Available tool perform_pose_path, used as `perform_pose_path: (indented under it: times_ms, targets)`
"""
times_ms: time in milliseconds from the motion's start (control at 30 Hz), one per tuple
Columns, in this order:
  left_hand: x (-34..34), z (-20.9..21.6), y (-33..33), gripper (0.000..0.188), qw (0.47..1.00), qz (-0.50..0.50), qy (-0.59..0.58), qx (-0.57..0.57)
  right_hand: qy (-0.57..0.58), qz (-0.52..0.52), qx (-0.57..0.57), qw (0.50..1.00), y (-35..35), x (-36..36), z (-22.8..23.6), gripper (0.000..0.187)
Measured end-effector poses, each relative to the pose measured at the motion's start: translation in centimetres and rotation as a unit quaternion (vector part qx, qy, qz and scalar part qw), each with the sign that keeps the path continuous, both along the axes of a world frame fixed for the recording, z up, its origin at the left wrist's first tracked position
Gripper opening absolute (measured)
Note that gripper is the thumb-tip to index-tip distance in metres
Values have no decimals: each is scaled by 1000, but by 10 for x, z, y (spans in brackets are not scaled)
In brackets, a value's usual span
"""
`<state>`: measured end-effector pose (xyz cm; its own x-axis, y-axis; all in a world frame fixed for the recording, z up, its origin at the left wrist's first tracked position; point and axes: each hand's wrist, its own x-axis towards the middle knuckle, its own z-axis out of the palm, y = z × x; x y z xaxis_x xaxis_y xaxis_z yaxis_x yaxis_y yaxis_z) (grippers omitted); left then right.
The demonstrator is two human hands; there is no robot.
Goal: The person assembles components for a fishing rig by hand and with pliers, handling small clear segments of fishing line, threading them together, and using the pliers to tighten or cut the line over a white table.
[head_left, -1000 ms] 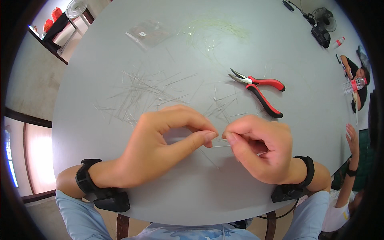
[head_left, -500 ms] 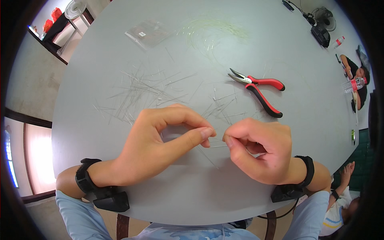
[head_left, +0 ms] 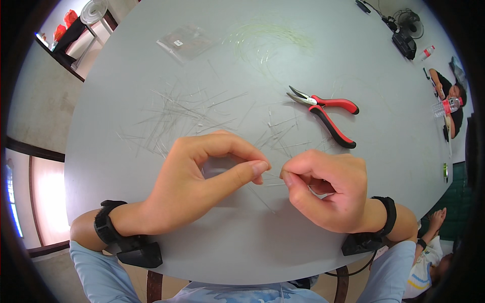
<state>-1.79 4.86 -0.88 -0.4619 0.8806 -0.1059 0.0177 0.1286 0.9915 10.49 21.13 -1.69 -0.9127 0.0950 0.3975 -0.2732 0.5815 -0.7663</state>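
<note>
Fingertip gap's a bit wider than 1 s ago; bystander's hand [head_left: 437,219] at right has dropped. Left hand [head_left: 184,184] and right hand [head_left: 331,189] both pinched thumb-to-finger, fingertips near, not touching. Can't tell if either grips anything: too fine. Thin wires [head_left: 177,104] scattered beyond left hand, partly hidden by it. Pliers [head_left: 323,118] beyond right hand, jaws parted.
</note>
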Motion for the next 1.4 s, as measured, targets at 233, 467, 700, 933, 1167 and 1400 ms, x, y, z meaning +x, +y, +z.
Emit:
perform_pose_path:
  times_ms: [233,467,700,933,1167,1400]
  targets:
    - [-1,-1,0,8,1000,-3,0,1,-10,2,-8,1000,0,0,0,10]
    - [-1,-4,-2,7,998,-17,64,9,-7,33,-12,999,3,1,0,9]
    - [-1,-2,-2,7,997,-10,71,8,-18,20,-28,999,0,1,2,7]
    - [-1,-1,-3,7,999,10,37,-2,-17,2,-34,999,-2,1,2,8]
    - [-2,-1,-3,7,999,7,36,0,-21,1,-28,999,-1,1,1,8]
    - [-1,-1,-2,7,999,7,35,4,-25,2,-30,999,-2,0,1,7]
